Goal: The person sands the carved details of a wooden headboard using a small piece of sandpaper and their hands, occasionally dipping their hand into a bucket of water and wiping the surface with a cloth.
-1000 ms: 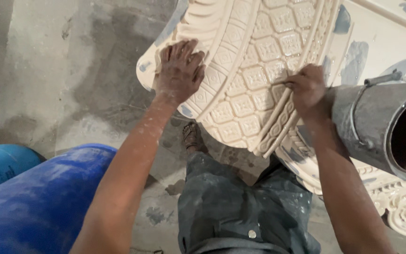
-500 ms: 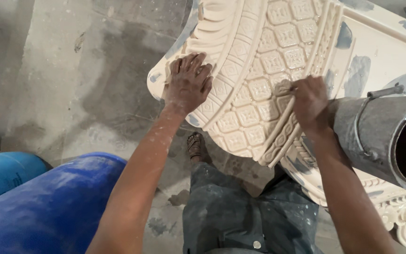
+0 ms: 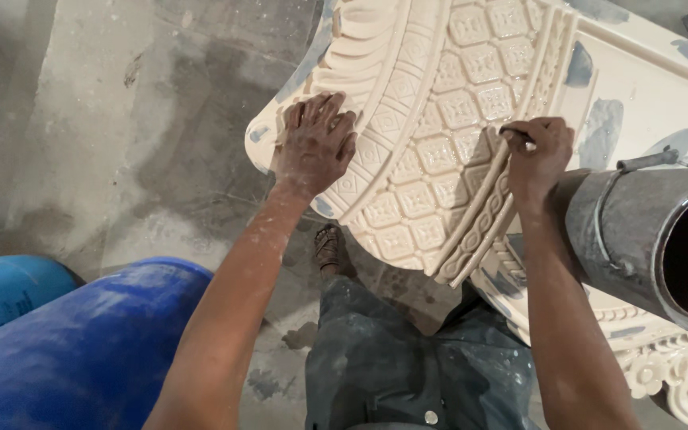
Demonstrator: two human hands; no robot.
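Fingers of left hand spread flat on plaster moulding; right hand fingers pinching tool.

The left hand lies flat, fingers spread, on the lower left edge of a cream carved plaster panel in the upper middle of the frame. The right hand pinches a thin dark tool against the panel's braided border. A grey metal pipe juts in at right; blue barrels fill the lower left.

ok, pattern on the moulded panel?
Cream panel, grid of raised squares, braided edge; head view.
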